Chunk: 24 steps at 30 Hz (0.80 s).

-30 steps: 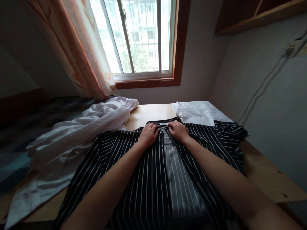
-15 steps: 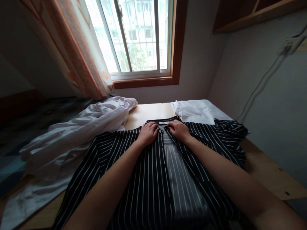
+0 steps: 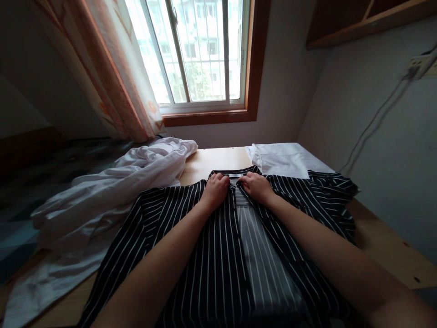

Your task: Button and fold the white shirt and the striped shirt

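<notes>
A black shirt with white stripes (image 3: 218,255) lies spread on a light wooden table, its front parted and the grey inner side showing between the two edges. At the left side of the collar, my left hand (image 3: 216,189) has its fingers closed on the fabric near the top of the button edge. Across the gap, my right hand (image 3: 256,187) pinches the opposite front edge just below the collar. The fingertips of both hands are partly hidden in the cloth.
Crumpled white cloth (image 3: 102,196) covers the table's left side. A folded white cloth (image 3: 290,157) lies at the back right. Behind the wooden table (image 3: 218,159) are a window (image 3: 201,54) and a curtain (image 3: 119,77); a cable hangs on the right wall.
My left hand has moved slightly right, its fingers more curled at the button edge. My right hand stays at the opposite edge. The whole view has shifted a little.
</notes>
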Motion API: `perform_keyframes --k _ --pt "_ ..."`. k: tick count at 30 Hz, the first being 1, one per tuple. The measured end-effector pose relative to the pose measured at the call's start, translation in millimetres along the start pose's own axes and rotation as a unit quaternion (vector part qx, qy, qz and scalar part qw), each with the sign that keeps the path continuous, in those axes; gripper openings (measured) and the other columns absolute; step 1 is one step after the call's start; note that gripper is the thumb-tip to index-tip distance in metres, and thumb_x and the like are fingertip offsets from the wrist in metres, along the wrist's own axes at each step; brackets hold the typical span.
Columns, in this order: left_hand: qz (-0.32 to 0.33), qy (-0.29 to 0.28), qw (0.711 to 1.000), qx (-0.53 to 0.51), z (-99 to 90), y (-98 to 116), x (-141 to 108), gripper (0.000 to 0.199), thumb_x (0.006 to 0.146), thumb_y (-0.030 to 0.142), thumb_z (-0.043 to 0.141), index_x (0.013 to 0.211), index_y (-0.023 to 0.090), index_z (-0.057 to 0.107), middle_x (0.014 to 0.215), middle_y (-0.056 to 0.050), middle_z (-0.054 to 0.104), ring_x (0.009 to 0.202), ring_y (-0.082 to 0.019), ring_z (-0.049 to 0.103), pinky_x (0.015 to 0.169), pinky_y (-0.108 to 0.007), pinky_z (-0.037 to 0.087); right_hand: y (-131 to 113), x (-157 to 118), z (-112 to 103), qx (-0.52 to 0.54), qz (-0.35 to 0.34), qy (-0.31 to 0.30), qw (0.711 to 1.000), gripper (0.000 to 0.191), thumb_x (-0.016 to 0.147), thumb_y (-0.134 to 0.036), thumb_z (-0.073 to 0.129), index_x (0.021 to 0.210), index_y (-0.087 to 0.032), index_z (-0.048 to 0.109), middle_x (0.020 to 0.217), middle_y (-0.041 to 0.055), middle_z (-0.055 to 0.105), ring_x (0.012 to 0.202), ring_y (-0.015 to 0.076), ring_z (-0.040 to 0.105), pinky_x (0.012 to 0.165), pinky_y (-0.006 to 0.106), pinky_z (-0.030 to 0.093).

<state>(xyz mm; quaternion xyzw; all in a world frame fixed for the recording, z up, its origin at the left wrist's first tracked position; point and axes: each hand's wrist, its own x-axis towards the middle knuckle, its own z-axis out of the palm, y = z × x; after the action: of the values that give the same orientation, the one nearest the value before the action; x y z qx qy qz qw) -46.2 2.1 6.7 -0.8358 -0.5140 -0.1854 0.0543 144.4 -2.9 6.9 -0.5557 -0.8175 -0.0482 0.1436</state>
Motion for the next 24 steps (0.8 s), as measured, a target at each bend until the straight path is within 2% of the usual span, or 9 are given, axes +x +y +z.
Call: perform_keyframes --k 5,11,14,16,21,24 --pt "-0.002 0.018 0.998 -0.061 3.6 -7 0 0.017 0.091 0.016 0.050 0.095 0.019 0.066 0.099 -0.008 0.061 0.100 -0.024 0.054 0.096 -0.040 0.045 -3 0 -2 -0.012 -0.003 0.015 1.000 0.024 0.094 -0.021 0.047 0.107 -0.019 0.068 0.104 0.0108 0.066 0.100 0.0241 0.059 0.085 0.032 0.041" --pt "-0.006 0.025 0.997 -0.073 6.2 -9 1 0.014 0.089 0.016 0.052 0.094 0.020 0.064 0.099 -0.008 0.061 0.099 -0.024 0.054 0.096 -0.041 0.045 -8 1 -9 0.123 0.024 0.117 0.985 0.025 0.097 -0.021 0.042 0.110 -0.019 0.063 0.113 0.0082 0.066 0.104 0.0201 0.060 0.090 0.028 0.042" --pt "-0.007 0.023 0.997 -0.067 7.0 -9 2 0.013 0.090 0.017 0.052 0.095 0.019 0.064 0.100 -0.009 0.061 0.100 -0.025 0.054 0.097 -0.041 0.045 -16 2 -10 0.171 0.030 0.151 0.973 0.025 0.097 -0.022 0.041 0.110 -0.020 0.063 0.110 0.0074 0.068 0.102 0.0195 0.061 0.090 0.028 0.044" --pt "-0.009 0.023 0.998 -0.065 7.5 -9 3 0.013 0.090 0.017 0.053 0.095 0.020 0.064 0.100 -0.008 0.061 0.100 -0.025 0.054 0.096 -0.040 0.045 -21 3 -7 0.190 0.030 0.139 0.971 0.023 0.096 -0.022 0.044 0.108 -0.020 0.064 0.108 0.0065 0.068 0.100 0.0188 0.062 0.087 0.027 0.044" --pt "-0.009 0.025 0.997 -0.075 7.5 -10 2 0.012 0.089 0.015 0.052 0.093 0.019 0.063 0.099 -0.008 0.061 0.099 -0.024 0.055 0.097 -0.041 0.044 -22 4 9 0.188 0.077 0.056 0.977 0.015 0.090 -0.023 0.055 0.099 -0.022 0.067 0.102 0.0029 0.071 0.091 0.0177 0.064 0.076 0.026 0.045" --pt "-0.007 0.025 0.997 -0.076 6.5 -9 2 0.012 0.089 0.015 0.052 0.092 0.019 0.063 0.098 -0.008 0.061 0.098 -0.024 0.055 0.097 -0.040 0.044 -20 4 13 0.198 0.092 0.056 0.974 0.014 0.089 -0.025 0.058 0.100 -0.023 0.066 0.093 0.0001 0.072 0.084 0.0165 0.065 0.071 0.025 0.043"
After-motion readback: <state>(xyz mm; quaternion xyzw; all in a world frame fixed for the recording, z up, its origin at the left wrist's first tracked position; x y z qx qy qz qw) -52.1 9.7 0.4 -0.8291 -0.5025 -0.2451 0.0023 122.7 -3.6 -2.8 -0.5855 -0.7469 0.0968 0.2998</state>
